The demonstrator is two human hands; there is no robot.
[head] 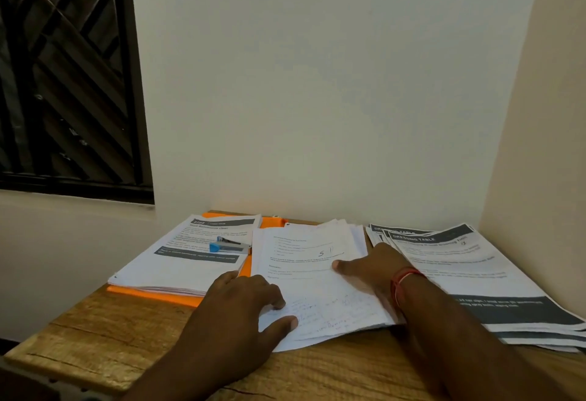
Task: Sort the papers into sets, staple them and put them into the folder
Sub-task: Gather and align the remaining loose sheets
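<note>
Three groups of paper lie on the wooden table [104, 334]. The middle stack [304, 254] carries handwriting. My left hand [244, 302] rests on its near left corner with the thumb laid on the sheet. My right hand [374, 266] lies flat on its right edge, thumb pointing left across the page. On the left, a printed stack [177, 264] sits on an orange folder [152, 294], and a blue stapler [230, 245] lies on top of that stack. On the right, "DRESSING TABLE" sheets [469, 270] are fanned out.
The table stands in a corner, with a wall behind and another wall close on the right. A dark window [63, 77] is at the upper left. The near left part of the wooden top is bare.
</note>
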